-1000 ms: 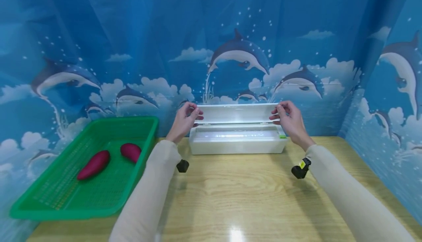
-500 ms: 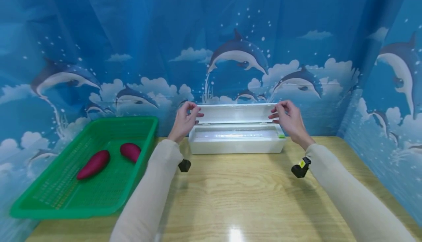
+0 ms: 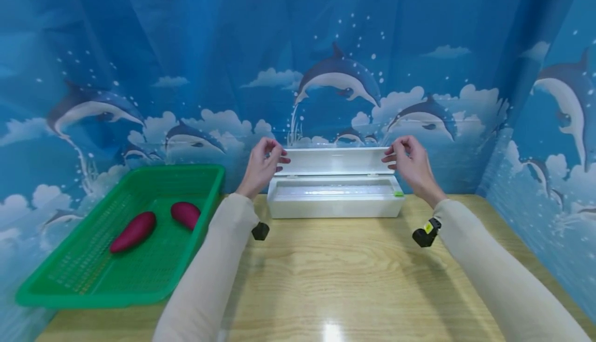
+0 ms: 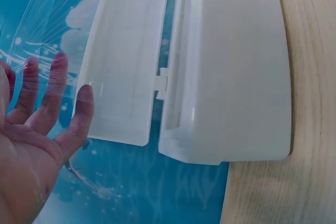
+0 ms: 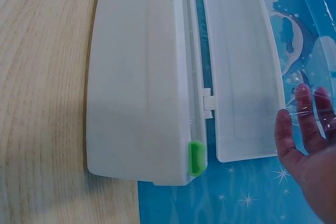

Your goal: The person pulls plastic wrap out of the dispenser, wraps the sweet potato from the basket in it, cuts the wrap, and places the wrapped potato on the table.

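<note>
Blue dolphin curtain fills your 12 o'clock side and wraps towards 3; wood-grain desk before you, you at 6; green basket at 9 to 10 o'clock, just beside your left sleeve; swing that elbow out and you could nudge it.

White box at 12 o'clock, long side towards you; lid raised on its hinges at the far edge, leaning back; knock its rim with a knuckle and it might drop shut across whatever is drawn out.

Clear film shows in both wrist views, creased over your fingers; its full extent, and whether it runs into the box, you cannot tell from here; pull unevenly and it may skew, tear or cling to itself.

Left hand at 11 o'clock, right hand at 1, both near the lid's ends; each appears to pinch the film between thumb and forefinger, other fingers loosely spread; a slack pinch could let a corner slip.

Two purple-red sweet potatoes lie apart in the basket; green tab at the box's 3 o'clock end; film could snag there if dragged sideways.
</note>
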A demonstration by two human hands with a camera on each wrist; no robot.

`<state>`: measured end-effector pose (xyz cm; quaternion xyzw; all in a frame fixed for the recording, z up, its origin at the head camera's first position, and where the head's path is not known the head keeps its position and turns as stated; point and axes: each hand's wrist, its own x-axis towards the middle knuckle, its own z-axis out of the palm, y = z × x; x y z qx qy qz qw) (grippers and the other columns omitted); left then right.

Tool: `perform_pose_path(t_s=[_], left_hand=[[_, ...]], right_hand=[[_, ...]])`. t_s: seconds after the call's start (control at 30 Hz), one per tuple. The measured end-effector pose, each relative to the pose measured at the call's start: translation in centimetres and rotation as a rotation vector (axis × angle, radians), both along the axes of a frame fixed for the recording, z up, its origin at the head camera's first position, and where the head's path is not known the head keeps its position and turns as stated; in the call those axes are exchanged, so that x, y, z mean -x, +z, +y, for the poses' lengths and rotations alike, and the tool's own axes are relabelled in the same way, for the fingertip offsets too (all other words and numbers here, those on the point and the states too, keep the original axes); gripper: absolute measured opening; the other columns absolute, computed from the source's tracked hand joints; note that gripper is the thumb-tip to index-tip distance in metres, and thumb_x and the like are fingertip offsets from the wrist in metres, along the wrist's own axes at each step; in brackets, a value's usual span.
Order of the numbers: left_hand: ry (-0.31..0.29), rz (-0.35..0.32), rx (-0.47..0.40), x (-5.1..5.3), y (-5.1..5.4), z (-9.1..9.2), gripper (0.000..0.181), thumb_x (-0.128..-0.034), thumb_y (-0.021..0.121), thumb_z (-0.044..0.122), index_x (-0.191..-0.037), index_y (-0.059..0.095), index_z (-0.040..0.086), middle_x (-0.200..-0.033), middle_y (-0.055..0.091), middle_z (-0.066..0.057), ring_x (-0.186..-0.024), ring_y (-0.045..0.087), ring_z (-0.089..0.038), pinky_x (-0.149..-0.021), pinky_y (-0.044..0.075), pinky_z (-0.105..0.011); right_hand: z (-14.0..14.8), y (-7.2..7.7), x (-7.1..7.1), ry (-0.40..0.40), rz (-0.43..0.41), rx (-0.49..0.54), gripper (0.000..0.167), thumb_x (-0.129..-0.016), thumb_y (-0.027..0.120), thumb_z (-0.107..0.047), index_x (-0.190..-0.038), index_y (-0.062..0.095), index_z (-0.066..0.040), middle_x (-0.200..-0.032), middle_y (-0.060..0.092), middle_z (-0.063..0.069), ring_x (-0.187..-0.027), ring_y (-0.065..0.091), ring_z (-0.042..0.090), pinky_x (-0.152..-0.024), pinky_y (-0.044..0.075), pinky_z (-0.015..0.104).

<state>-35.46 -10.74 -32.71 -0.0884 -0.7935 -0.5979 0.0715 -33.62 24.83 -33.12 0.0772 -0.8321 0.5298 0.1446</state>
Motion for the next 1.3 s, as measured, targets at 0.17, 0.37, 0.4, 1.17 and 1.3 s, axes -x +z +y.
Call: perform_pose_path(t_s=[0.17, 0.37, 0.4, 1.17, 1.3], left_hand=[[-0.020, 0.016, 0.004, -0.1, 0.4, -0.2, 0.030, -0.1101, 0.046, 0.028, -0.128, 0.049, 0.004, -0.125, 0.066, -0.021, -0.109, 0.072, -0.030, -0.096, 0.059, -0.048], [-0.029, 0.031, 0.002, -0.1, 1.0, -0.4, 0.031, -0.1102, 0.045, 0.027, -0.129, 0.049, 0.002, -0.122, 0.068, -0.021, -0.105, 0.074, -0.031, -0.093, 0.060, -0.048], [-0.030, 0.034, 0.001, -0.2, 1.1, -0.5, 0.031, -0.1102, 0.045, 0.027, -0.129, 0.049, 0.002, -0.121, 0.068, -0.021, -0.104, 0.074, -0.031, -0.093, 0.061, -0.048], [-0.018, 0.122, 0.030, -0.3, 3.3, -0.3, 0.026, -0.1098, 0.047, 0.025, -0.124, 0.049, 0.003, -0.115, 0.071, -0.017, -0.099, 0.076, -0.028, -0.091, 0.062, -0.047], [-0.009, 0.132, 0.017, -0.3, 3.6, -0.2, 0.025, -0.1094, 0.048, 0.024, -0.122, 0.049, 0.003, -0.113, 0.071, -0.016, -0.098, 0.076, -0.029, -0.089, 0.062, -0.047]], right_hand=[[-0.1, 0.5, -0.1, -0.007, -0.002, 0.004, 0.043, -0.110, 0.028, -0.045, -0.127, 0.045, -0.009, -0.116, 0.064, 0.010, -0.104, 0.067, 0.017, -0.088, 0.060, 0.031], [-0.2, 1.2, -0.3, 0.007, 0.002, 0.002, 0.045, -0.109, 0.029, -0.049, -0.128, 0.042, -0.010, -0.111, 0.065, 0.008, -0.100, 0.066, 0.011, -0.087, 0.059, 0.027], [-0.1, 1.3, -0.3, 0.011, 0.001, -0.001, 0.045, -0.109, 0.029, -0.049, -0.129, 0.042, -0.010, -0.111, 0.065, 0.008, -0.099, 0.066, 0.010, -0.087, 0.059, 0.028], [-0.1, 3.2, -0.5, -0.011, 0.023, 0.001, 0.034, -0.110, 0.030, -0.046, -0.124, 0.045, -0.019, -0.107, 0.064, 0.003, -0.097, 0.066, 0.011, -0.085, 0.058, 0.029], [-0.3, 3.4, -0.4, -0.037, 0.029, 0.007, 0.033, -0.111, 0.030, -0.045, -0.123, 0.045, -0.018, -0.106, 0.064, 0.003, -0.096, 0.066, 0.010, -0.088, 0.057, 0.032]])
